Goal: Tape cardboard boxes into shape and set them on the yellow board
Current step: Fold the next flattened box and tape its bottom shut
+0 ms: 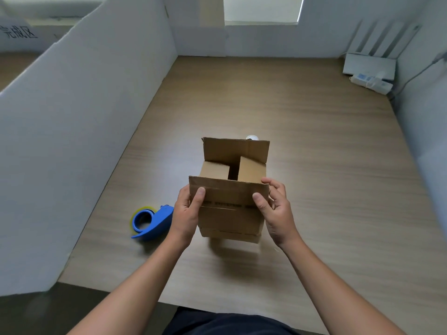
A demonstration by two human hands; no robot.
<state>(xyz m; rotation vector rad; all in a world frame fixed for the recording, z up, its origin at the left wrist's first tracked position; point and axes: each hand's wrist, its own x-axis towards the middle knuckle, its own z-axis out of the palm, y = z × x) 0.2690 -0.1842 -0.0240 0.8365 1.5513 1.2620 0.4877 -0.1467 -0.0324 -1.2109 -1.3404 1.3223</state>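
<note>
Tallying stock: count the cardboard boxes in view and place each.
1. The cardboard box is held at mid-table between the left hand and right hand, right of the tape dispenser. Others may lie out of frame.

Place: an office-like work cubicle.
Enclosure: white partition boards [84, 117] walled a wood-grain bench [302, 141] on three sides.
Equipment: a white router [370, 65] with antennas and a power strip [372, 83] sat in the far right corner.
Light: a window [262, 8] stood behind the back wall.

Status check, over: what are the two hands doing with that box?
Left hand and right hand both grip the cardboard box, thumbs on its near flap. Top flaps untaped, far flap up. Blue tape dispenser lies left of it, untouched.
</note>
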